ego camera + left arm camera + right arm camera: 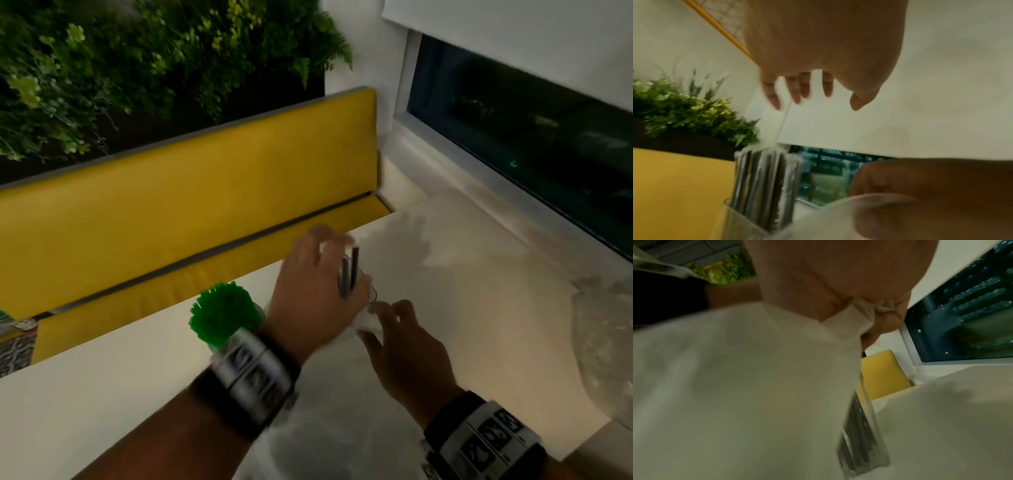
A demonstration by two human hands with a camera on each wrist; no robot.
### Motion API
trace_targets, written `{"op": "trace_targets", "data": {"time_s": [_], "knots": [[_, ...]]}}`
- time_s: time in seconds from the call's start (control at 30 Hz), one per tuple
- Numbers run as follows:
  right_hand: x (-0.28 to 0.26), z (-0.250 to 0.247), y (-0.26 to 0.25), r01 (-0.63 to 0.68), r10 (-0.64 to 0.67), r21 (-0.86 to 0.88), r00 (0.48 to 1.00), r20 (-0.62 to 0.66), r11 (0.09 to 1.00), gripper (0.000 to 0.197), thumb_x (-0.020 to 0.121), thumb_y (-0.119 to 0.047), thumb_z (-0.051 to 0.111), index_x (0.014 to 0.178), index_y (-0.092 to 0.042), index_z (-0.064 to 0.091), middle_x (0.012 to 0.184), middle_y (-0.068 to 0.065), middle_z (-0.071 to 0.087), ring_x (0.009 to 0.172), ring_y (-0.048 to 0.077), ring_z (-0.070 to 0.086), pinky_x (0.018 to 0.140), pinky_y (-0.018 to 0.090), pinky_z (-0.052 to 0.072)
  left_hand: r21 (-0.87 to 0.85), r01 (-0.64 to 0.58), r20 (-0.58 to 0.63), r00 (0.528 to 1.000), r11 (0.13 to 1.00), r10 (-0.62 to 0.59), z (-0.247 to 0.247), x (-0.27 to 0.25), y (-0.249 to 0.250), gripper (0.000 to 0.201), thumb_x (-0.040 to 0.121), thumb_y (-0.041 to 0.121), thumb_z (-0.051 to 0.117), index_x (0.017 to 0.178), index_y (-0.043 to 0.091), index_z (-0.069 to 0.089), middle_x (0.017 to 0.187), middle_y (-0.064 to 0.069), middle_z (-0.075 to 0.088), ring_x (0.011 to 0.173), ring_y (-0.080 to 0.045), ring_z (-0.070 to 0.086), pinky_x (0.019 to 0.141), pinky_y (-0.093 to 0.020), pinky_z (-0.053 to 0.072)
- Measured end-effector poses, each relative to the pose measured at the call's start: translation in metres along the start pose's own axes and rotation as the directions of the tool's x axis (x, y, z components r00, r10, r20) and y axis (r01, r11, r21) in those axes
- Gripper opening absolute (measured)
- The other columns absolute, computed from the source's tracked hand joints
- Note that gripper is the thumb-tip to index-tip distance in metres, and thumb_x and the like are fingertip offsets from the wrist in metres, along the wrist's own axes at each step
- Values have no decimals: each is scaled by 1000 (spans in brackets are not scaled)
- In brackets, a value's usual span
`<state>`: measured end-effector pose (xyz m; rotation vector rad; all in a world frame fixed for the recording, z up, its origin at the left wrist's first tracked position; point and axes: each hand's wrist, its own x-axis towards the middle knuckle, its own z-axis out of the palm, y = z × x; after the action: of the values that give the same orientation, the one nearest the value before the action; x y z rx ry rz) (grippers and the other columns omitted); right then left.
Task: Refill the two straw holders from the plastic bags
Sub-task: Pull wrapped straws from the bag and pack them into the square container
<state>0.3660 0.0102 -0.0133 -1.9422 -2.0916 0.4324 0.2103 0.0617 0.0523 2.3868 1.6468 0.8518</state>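
Straws (349, 274), dark ones, are standing in the clear holder (368, 291) at frame centre. Left hand (318, 291) is hovering above, fingers spread; right hand (407, 349) is pinching the plastic bag (735, 386). Advice: steady the holder while feeding.

- The left hand (310, 291) hides most of the clear holder (361, 291).
- The crumpled bag (606, 342) is cut off at the right edge.
- Both wrist views are motion-blurred.

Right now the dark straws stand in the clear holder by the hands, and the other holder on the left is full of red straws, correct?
Not quite: the straws in the left holder are green, not red, as the head view shows. The dark straws do stand in the clear holder by the hands.
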Motion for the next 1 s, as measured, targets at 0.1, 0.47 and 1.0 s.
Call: {"op": "trace_targets", "data": {"time_s": [0.1,0.47,1.0], "knots": [[-14,-3,3,66,-68,53,997,46,996,22,98,-47,38,82,-33,46,69,-9,49,52,7,44,48,18,34,-159,-150,209,961,976,182,-11,-75,15,20,99,36,48,102,23,64,96,5,64,86,-11,57,77,-26,46],[-58,-7,-21,152,-283,519,942,183,841,14,100,-42,45,89,-34,50,68,-11,58,62,6,55,60,26,45,-99,200,508,853,975,-123,13,-164,21,27,98,44,42,113,31,61,113,13,55,98,-3,52,89,-18,45],[-91,-19,-61,168,-319,587,933,164,792,21,92,-32,63,98,-40,44,65,-7,49,60,6,47,64,37,47,178,-36,849,511,983,-135,33,-183,37,73,86,10,72,147,-1,34,150,-22,36,141,-38,34,119,-41,25]]}}
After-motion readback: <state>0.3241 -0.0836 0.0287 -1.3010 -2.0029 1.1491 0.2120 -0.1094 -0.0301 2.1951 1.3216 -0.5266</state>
